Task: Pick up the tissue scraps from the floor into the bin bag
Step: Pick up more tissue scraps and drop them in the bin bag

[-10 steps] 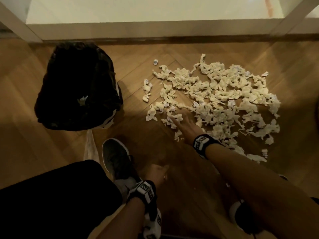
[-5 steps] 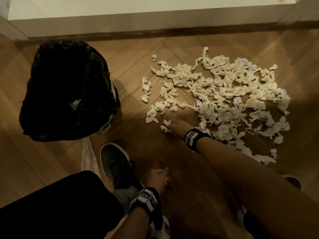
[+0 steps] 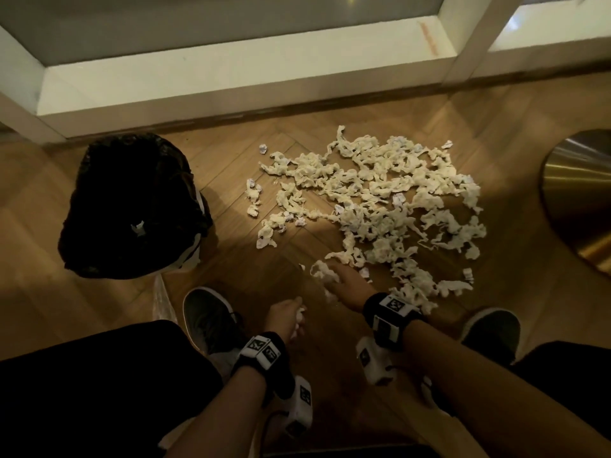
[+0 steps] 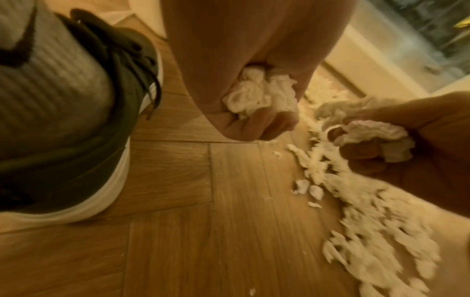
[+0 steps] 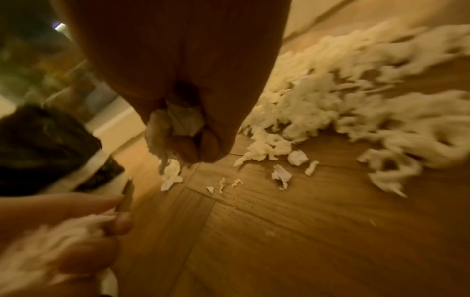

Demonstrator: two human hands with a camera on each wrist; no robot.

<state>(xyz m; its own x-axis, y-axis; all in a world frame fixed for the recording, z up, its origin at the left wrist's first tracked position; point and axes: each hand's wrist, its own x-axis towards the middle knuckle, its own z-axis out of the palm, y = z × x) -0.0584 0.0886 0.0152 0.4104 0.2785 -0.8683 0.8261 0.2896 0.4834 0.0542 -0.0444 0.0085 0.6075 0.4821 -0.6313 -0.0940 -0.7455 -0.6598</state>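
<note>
I am crouched low over the floor [image 3: 231,259], feet planted either side of my arms, so both hands can work the near edge of the mess without reaching far. My right hand [image 3: 344,280] has its fingers [image 5: 185,146] curled round a wad of tissue [image 3: 322,272] at the corner of the pile nearest me, with a few shreds trailing out below the knuckles. My left hand [image 3: 284,320] is drawn back toward my left shoe [image 3: 205,315], clenched on its own small wad [image 4: 259,96], which I judge I am holding there so I can carry two loads at once. The rest of the tissue scraps [image 3: 380,206] are still spread across the boards in front of me, a thick tangle to the right and looser bits straying left toward the bin bag [image 3: 132,206]. The bag stands well apart from both hands, off to my left, open at the top, with one pale scrap showing inside it. Its inside is otherwise too dark to read, so I cannot tell how much it holds. Both wrist views are blurred over the pile, and my palms hide how much tissue each fist really has. A round brassy thing [image 3: 582,200] is cut off at the right edge.
</note>
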